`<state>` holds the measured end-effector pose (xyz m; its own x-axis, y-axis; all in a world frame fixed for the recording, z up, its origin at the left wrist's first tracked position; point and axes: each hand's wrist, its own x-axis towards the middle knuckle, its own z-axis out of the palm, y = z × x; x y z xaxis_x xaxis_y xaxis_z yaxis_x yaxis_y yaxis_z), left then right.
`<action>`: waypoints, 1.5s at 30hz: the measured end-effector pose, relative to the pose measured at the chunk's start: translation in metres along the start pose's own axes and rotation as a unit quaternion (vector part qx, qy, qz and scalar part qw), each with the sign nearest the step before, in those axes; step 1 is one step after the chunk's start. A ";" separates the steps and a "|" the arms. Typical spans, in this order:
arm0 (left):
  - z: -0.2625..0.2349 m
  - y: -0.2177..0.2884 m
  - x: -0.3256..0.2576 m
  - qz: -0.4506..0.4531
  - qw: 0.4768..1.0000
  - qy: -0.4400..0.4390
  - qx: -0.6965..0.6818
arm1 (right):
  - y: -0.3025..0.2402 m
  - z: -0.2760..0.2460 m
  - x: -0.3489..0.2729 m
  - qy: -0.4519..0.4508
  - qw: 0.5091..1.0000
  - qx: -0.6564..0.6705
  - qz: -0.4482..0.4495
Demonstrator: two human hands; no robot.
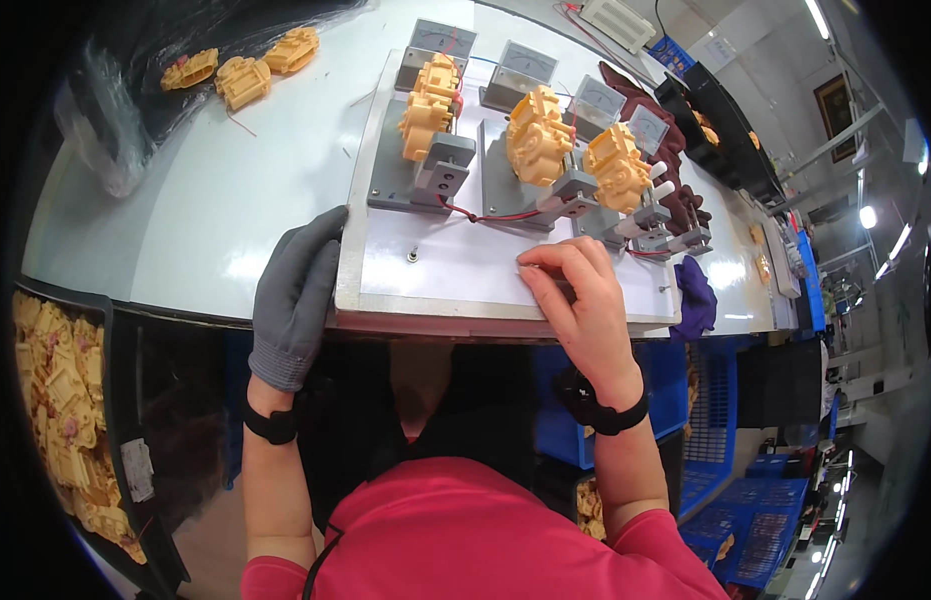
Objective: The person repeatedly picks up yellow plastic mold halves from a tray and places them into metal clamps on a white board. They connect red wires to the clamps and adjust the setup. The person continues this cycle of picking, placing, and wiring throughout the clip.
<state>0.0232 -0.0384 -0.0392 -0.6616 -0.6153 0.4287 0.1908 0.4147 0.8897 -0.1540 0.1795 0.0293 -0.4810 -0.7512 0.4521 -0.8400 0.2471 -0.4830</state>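
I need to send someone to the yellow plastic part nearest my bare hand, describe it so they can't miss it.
On the white fixture board at the table's near edge, three yellow plastic gear housings sit in grey clamps. Take the rightmost yellow housing, just beyond the bare right hand, beside white-handled clamps.

White worktable (205, 190) w/ glossy top, glare from overhead light; long ceiling strip lamps (813, 18) at upper right; blue plastic crates (775, 530) stacked on floor at right; black bin (135, 420) at lower left beneath table edge; framed picture (833, 102) on far wall; further benches run off to the right, blurred.
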 end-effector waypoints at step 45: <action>0.030 0.047 0.017 0.068 0.976 -0.018 0.204 | 0.004 0.010 -0.007 0.074 0.996 -0.022 -0.037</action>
<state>-0.0009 -0.0085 0.0052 -0.6768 -0.5146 0.5265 -0.0206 0.7281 0.6852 -0.1517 0.1793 0.0163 -0.4467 -0.6705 0.5924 -0.8829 0.2231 -0.4133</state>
